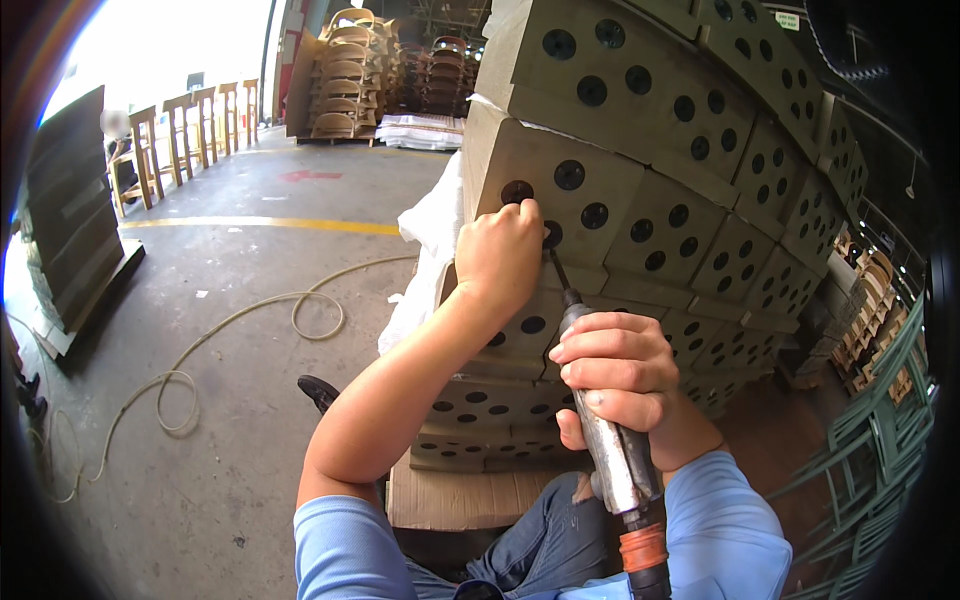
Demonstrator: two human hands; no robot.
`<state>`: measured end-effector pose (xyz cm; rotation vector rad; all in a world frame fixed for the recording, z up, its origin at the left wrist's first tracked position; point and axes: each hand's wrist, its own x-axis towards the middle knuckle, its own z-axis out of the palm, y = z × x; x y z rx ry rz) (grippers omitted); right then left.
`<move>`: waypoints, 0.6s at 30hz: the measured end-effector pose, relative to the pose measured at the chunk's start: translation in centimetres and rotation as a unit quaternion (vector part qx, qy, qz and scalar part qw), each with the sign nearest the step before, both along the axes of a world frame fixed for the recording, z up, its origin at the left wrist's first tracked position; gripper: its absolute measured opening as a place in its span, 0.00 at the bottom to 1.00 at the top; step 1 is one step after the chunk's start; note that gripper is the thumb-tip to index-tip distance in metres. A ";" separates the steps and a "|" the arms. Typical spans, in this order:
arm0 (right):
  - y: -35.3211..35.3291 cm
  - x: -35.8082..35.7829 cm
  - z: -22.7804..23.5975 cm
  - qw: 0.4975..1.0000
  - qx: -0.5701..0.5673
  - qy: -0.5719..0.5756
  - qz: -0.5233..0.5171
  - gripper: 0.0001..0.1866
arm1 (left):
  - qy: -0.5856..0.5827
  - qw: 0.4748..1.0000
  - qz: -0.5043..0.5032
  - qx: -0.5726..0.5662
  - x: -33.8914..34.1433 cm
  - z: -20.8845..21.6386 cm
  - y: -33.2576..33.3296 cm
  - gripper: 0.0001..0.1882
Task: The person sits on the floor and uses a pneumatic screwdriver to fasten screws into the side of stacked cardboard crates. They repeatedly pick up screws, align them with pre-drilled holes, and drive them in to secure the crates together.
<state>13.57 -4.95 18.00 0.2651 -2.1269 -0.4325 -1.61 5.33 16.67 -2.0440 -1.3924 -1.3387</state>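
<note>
Head view: driver tip (551, 258) behind left hand (499, 252)

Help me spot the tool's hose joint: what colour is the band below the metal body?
Orange band, clearest in the head view.

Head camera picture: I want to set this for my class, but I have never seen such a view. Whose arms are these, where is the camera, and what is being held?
The camera sits on a person's head and looks down, so the two bare arms rising from the lower edge are that person's own. The wide lens bends straight edges near the rim. The right hand grips a slim metal power tool with a hose at its lower end. Its thin tip points at a hole in a stack of olive-green wooden blocks, each drilled with round dark holes. The left hand rests against the block by that tip. A pale rope loops over the concrete floor, and wooden chairs stand far behind.
</note>
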 end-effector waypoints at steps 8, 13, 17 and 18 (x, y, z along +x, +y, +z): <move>0.6 -0.3 -0.1 1.000 -0.006 -0.001 -0.009 0.20 | -0.013 1.000 0.003 0.005 0.1 -0.3 0.3 0.09; 1.0 -0.3 -0.1 1.000 0.001 0.003 -0.006 0.19 | -0.013 1.000 0.013 -0.004 0.3 -0.2 0.3 0.06; 1.3 -0.4 -0.1 1.000 0.001 0.007 -0.007 0.19 | -0.012 1.000 0.021 -0.015 0.3 0.1 0.3 0.05; 1.4 -0.4 -0.1 1.000 0.003 0.007 -0.008 0.19 | -0.014 1.000 0.021 -0.018 0.3 0.1 0.2 0.05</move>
